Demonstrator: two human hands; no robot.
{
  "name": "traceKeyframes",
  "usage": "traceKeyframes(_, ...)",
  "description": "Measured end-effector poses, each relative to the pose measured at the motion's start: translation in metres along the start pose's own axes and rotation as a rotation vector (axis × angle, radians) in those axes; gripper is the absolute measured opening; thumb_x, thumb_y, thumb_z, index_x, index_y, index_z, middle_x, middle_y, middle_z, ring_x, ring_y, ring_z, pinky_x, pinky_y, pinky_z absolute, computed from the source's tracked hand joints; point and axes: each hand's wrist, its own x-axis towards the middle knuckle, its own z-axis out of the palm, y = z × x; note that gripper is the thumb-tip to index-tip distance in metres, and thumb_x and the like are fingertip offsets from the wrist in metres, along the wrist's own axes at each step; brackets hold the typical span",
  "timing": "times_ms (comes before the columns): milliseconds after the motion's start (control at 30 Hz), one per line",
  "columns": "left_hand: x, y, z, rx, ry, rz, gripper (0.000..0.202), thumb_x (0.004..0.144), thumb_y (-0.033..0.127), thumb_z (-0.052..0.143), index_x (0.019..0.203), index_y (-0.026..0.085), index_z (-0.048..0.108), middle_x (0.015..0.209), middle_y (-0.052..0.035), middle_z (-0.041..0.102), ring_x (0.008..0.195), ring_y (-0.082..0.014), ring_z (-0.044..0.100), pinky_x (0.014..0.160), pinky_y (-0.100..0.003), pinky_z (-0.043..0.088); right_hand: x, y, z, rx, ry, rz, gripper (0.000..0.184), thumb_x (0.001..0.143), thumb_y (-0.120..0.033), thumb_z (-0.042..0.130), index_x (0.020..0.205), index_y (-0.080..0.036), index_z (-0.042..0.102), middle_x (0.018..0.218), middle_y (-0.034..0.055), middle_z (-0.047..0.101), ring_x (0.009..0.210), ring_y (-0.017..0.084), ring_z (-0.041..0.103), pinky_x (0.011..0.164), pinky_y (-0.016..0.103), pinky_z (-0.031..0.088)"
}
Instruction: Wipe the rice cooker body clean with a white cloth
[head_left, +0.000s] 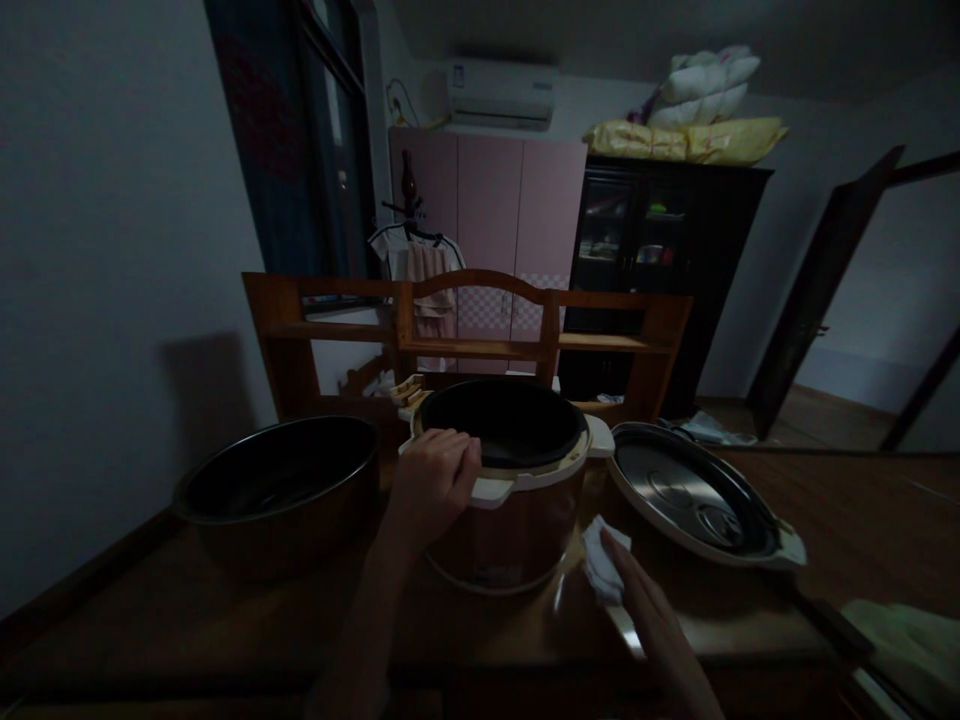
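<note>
A brown electric cooker body [517,540] with a pale rim stands upright on the wooden desk [480,640], its inside dark. My left hand [442,465] is closed over the near left part of its rim, fingers curled to the inner side. To the right of the cooker, my right hand [645,595] holds a crumpled white cloth [602,562] between thumb and fingers, low over the desk top. A dark inner pot [285,505] sits at left. The cooker lid [679,490] lies at right with its metal inner side up.
Behind the cooker rises a wooden shelf rack [480,349]. A dark handle-like bar [825,615] lies at the desk's right, beside pale green fabric [907,640]. The white wall [112,300] borders the left side. The room is dim.
</note>
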Motion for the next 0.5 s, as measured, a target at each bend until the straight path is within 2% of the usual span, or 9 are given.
traceKeyframes(100, 0.0, 0.0, -0.001, -0.004, -0.01, 0.006, 0.036, 0.101, 0.028, 0.032, 0.074, 0.02, 0.055, 0.077, -0.0039, 0.064, 0.079, -0.0195, 0.058, 0.079, -0.037, 0.041, 0.017, 0.01, 0.009, 0.141, 0.074, 0.042, 0.08, 0.085, -0.077, 0.049, 0.14, -0.019, 0.055, 0.147, 0.0083, 0.043, 0.14, 0.031, 0.034, 0.118, 0.047, 0.024)
traceKeyframes(167, 0.0, 0.0, -0.001, -0.005, -0.01, 0.007, 0.036, 0.101, 0.028, 0.032, 0.074, 0.02, 0.054, 0.076, -0.0037, 0.063, 0.078, -0.0194, 0.058, 0.078, -0.037, 0.041, 0.022, 0.021, 0.019, 0.176, 0.035, 0.031, 0.079, 0.087, -0.074, 0.049, 0.143, -0.019, 0.051, 0.149, 0.0077, 0.041, 0.141, 0.029, 0.032, 0.118, 0.047, 0.022)
traceKeyframes(267, 0.001, 0.001, -0.002, -0.003, -0.014, -0.002, 0.037, 0.101, 0.028, 0.031, 0.073, 0.02, 0.054, 0.074, -0.0033, 0.062, 0.076, -0.0189, 0.057, 0.077, -0.037, 0.04, 0.023, 0.04, 0.036, 0.054, -0.035, -0.015, 0.081, 0.085, -0.079, 0.044, 0.141, -0.021, 0.054, 0.15, 0.0071, 0.039, 0.142, 0.03, 0.03, 0.118, 0.047, 0.021)
traceKeyframes(367, 0.001, 0.001, -0.002, -0.003, -0.027, -0.005, 0.037, 0.101, 0.028, 0.031, 0.073, 0.02, 0.054, 0.074, -0.0032, 0.061, 0.076, -0.0187, 0.056, 0.077, -0.037, 0.04, 0.019, 0.052, 0.05, -0.107, -0.018, -0.083, 0.088, 0.078, -0.086, 0.044, 0.133, -0.019, 0.061, 0.153, 0.0071, 0.034, 0.143, 0.031, 0.026, 0.12, 0.044, 0.015)
traceKeyframes(433, 0.001, 0.001, -0.002, -0.006, -0.026, -0.01, 0.037, 0.101, 0.028, 0.032, 0.073, 0.02, 0.054, 0.074, -0.0032, 0.061, 0.076, -0.0188, 0.056, 0.077, -0.037, 0.04, 0.014, 0.051, 0.058, -0.113, -0.017, -0.08, 0.09, 0.082, -0.085, 0.04, 0.139, -0.017, 0.055, 0.154, 0.0072, 0.031, 0.144, 0.029, 0.025, 0.12, 0.042, 0.014)
traceKeyframes(500, 0.001, 0.001, -0.001, -0.01, -0.019, -0.01, 0.036, 0.101, 0.028, 0.032, 0.074, 0.02, 0.055, 0.074, -0.0032, 0.061, 0.076, -0.0188, 0.057, 0.076, -0.036, 0.04, 0.008, 0.044, 0.064, -0.041, -0.007, -0.022, 0.09, 0.087, -0.081, 0.037, 0.148, -0.015, 0.043, 0.154, 0.0077, 0.03, 0.145, 0.027, 0.023, 0.12, 0.043, 0.017)
